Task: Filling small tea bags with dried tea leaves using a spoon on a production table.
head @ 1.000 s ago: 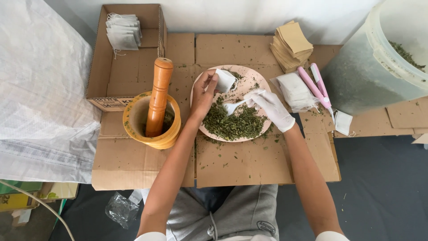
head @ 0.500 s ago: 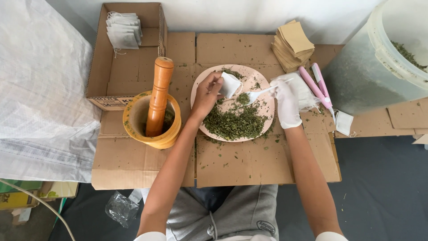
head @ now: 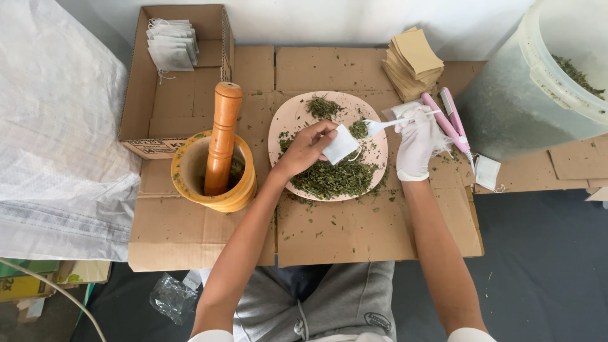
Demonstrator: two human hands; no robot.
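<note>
The left hand has come down and toward the near side of the pink plate, and the small white filter bag it pinches between thumb and fingers now hangs over the middle of the plate, just above the heap of dried green leaves. The gloved right hand has drawn back to the plate's right rim; its fingers are closed on the handle of a white plastic spoon, whose bowl carries a small load of leaves and points left at the bag, close to its upper edge (I cannot tell whether the bag's mouth is open). A moment ago the bag was up at the far rim and the spoon lower in the heap. Spoon and bag have thus drawn together over the plate. Left of it stands the wooden mortar and pestle.
</note>
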